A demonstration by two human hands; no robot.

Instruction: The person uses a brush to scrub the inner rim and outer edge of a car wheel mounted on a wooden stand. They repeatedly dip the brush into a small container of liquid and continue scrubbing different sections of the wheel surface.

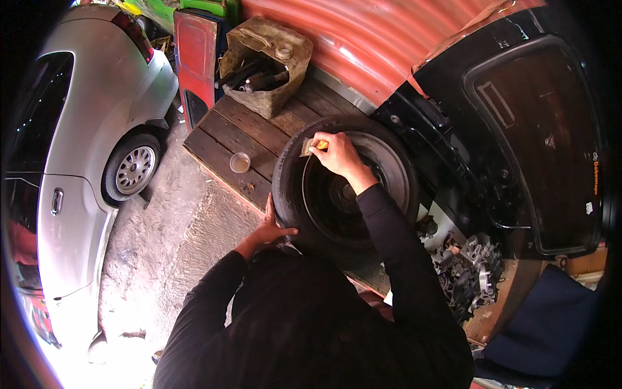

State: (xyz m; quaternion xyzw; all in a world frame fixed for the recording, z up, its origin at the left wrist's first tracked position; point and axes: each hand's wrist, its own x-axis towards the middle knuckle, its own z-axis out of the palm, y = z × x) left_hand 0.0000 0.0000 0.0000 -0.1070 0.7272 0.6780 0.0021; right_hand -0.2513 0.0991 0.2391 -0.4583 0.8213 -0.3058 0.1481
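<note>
On a counter (249, 126) of dark wooden planks, a black tyre (288, 185) lies on its side around a dark steel rim (391, 167), right in front of the person. The right hand (340, 155) reaches across it, fingers closed around the yellow handle of a small brush (322, 145). The pale bristles point left over the upper-left sidewall; they seem to touch the rubber, though at this size I can't be sure. The left hand (264, 230) is open, thumb stretched away from the fingers, and rests against the tyre's near left edge without gripping it.

Left of the tyre, well apart from it, stands a clear cup (240, 163) with some brownish liquid inside. Farther back, a grimy cut-open canister (283, 97) holds dark objects. A red corrugated wall (363, 42) rises behind. To the right are a large black vehicle panel (446, 120) with a window and, nearer, a heap of metal parts (476, 266). A silver car (97, 110) stands on the floor (175, 194) at left.
</note>
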